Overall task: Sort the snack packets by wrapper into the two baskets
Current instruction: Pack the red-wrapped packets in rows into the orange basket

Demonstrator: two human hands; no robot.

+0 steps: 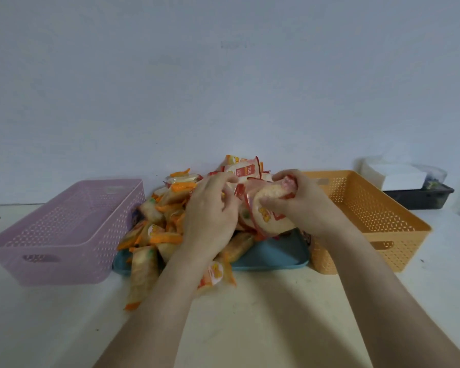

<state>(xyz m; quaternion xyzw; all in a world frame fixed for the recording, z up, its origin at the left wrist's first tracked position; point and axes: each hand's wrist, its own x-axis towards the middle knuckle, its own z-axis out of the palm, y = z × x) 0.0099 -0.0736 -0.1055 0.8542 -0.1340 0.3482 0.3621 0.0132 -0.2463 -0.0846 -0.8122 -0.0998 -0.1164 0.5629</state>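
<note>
Gripping a bunch of red-trimmed packets [268,208], our right hand [306,203] hovers over the right half of the blue tray [274,254], with fingers and thumb curled tightly round the crinkled wrappers. Our left hand [210,216] lies over the middle of the tray, on top of the pile of snack packets [165,208]. Its fingers are bent down into the heap, and we cannot tell whether they pinch a packet or only rest on it.

The pile covers most of the tray. It spills over the tray's left and near edges onto the table [263,314], where a few orange-trimmed packets [168,239] hang out. Red-trimmed and orange-trimmed wrappers lie mixed together in it.

The purple basket [45,245] stands just left of the tray and the orange basket [398,243] just right of it, touching or nearly touching the tray's right end. We see no packet in either one; the parts of their floors in view are bare.

We judge the sorting to be at its very start. Nothing has been dropped in yet, the first handful is only now in our grasp, and almost the whole heap is left to split by wrapper. Which basket takes which wrapper is not fixed by anything we can see.

Beyond the tray to the far right, behind the orange basket, a white box [396,176] sits on a dark tray [420,199], apart from the work.
</note>
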